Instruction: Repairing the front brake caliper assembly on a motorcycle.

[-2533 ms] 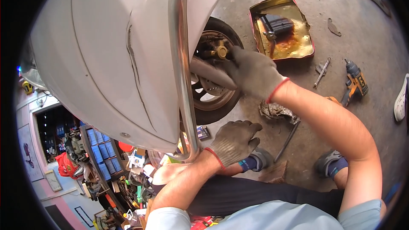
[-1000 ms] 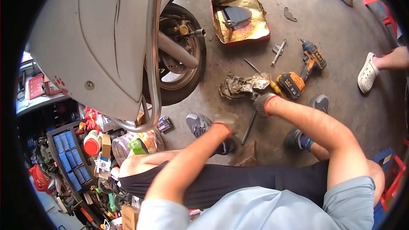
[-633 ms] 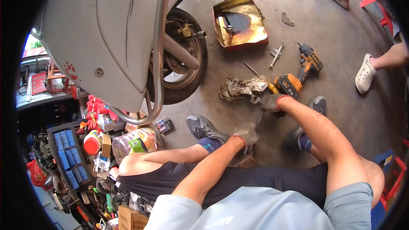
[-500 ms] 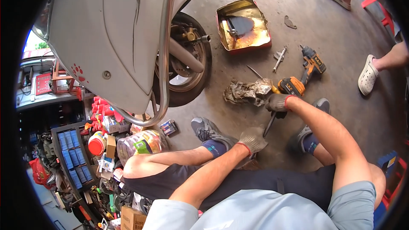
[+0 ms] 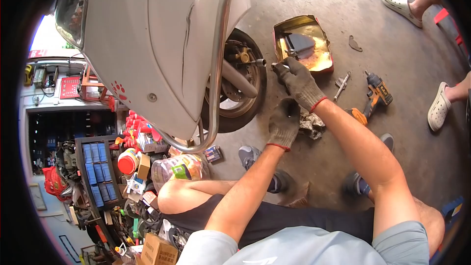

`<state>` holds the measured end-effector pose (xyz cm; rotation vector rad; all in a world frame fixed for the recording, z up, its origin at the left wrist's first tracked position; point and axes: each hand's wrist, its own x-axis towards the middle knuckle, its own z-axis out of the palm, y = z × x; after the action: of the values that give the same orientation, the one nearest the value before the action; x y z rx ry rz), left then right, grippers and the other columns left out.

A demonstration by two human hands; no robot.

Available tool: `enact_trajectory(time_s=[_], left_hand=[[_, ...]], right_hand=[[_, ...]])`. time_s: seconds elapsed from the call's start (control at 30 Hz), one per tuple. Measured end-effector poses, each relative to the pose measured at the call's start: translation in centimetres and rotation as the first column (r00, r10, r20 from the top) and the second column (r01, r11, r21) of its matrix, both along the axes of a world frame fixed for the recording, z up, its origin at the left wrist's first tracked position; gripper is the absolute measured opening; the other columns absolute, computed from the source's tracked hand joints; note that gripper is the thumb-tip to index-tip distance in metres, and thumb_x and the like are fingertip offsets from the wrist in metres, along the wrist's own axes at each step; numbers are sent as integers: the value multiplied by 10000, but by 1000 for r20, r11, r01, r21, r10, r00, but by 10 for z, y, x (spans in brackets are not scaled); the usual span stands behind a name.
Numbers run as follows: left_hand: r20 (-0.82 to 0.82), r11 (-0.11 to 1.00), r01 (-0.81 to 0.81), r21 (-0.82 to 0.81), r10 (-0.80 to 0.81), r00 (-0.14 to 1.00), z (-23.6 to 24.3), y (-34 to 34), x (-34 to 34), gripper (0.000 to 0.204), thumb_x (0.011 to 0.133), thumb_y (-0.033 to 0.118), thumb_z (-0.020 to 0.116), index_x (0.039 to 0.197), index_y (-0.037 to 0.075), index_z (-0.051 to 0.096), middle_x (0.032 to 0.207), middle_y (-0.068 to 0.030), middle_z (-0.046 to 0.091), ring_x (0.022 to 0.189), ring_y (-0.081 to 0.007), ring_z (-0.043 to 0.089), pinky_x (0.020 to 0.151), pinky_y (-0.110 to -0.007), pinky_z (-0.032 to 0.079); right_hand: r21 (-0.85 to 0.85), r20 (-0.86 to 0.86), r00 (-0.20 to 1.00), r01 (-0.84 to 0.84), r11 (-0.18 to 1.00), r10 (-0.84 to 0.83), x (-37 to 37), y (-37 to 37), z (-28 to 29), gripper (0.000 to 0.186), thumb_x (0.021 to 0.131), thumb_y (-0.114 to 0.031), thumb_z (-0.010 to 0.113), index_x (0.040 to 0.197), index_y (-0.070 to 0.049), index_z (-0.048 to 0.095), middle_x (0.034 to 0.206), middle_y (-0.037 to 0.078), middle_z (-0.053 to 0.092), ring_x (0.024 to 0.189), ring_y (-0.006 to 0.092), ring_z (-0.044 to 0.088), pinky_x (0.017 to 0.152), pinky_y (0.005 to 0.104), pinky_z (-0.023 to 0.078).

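Both of my hands wear grey knit gloves with red cuffs. My right hand [image 5: 303, 84] is out in front, between the scooter's front wheel [image 5: 257, 105] and a shallow gold-lined box. Its fingers are closed on a small metal-tipped tool [image 5: 275, 66], mostly hidden by the glove. A socket [image 5: 260, 62] sticks out from the wheel hub, just left of that tip. My left hand [image 5: 283, 123] is lower and closer to me, its fingers curled. What it holds, if anything, is hidden. Beside it lies a crumpled, dirty rag [image 5: 312, 123], partly covered by my right arm.
The white scooter body [image 5: 162, 44] with its chrome crash bar [image 5: 217, 68] fills the upper left. An open box [image 5: 327, 64] holds dark parts. A wrench [image 5: 342, 86] and cordless driver [image 5: 377, 93] lie to the right. A person in pale clogs [image 5: 438, 108] is at far right; clutter stands left.
Both hands have moved forward and up from my lap toward the wheel. The dark rod-like tool that ran between them is no longer plainly visible. My view has shifted left.
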<state>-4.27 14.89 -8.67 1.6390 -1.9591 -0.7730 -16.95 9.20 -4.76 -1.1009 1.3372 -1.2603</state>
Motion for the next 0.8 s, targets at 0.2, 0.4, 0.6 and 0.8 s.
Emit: enact_trajectory(time_s=[0.2,0.4,0.6,0.8], left_hand=[[-74,996,15,92,-8,997,15,-18,2,236,946,252,577,1014,42,660,965,-184,696,927,-355,680,793,-417,521],[-25,1000,30,-3,-30,999,1,-29,6,258,961,267,567,1041,40,658,978,-207,691,942,-371,669,798,-438,503],[-189,991,63,-118,-84,978,-53,-38,28,464,1028,447,418,1025,37,637,901,-182,679,873,-335,661,785,-415,477],[-216,962,79,262,-22,976,-50,-21,10,688,1019,641,268,893,31,560,701,-64,523,673,-184,474,661,-363,386]], right_hand=[[-70,-61,998,8,997,-12,9,-20,1,340,972,-318,600,1027,17,607,887,244,664,855,355,667,750,413,502],[-356,-215,976,-38,934,-42,4,-33,-2,299,963,-286,623,1028,5,600,917,237,679,861,369,677,725,407,520],[-104,-22,984,-177,979,175,25,-41,5,310,952,-255,623,1119,6,608,974,244,690,959,351,685,813,405,524],[-42,-98,991,-92,995,88,15,-37,3,326,950,-251,616,1162,-4,618,1005,231,698,998,315,687,861,386,519]])
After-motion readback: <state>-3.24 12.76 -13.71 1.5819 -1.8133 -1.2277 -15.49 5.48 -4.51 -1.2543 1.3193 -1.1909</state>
